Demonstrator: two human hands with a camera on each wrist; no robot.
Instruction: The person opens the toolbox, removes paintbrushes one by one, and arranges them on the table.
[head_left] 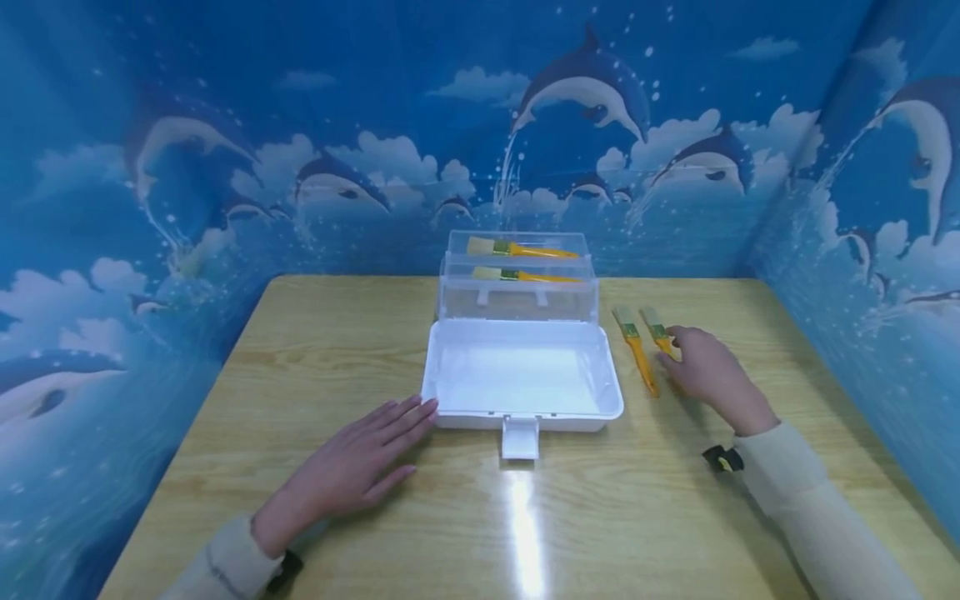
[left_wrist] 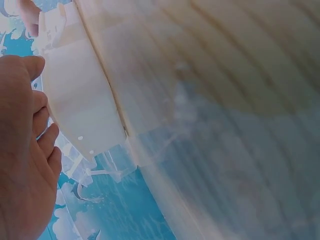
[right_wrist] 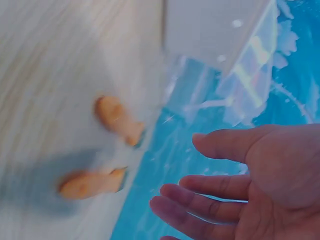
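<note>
Long cream sleeves [head_left: 798,492]; black wrist pieces [head_left: 723,457], right one showing yellow.

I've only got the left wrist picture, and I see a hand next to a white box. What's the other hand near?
Observer: The right hand is over a brush on the table, to the right of the box.

Operator: Ooh! Is that the only brush over there?

Observer: No, a second brush lies beside it, closer to the box.

Operator: And is there anything in those see-through bits at the back?

Observer: Yes, more brushes show in the clear trays, lying sideways with their orange handles to the right.
</note>
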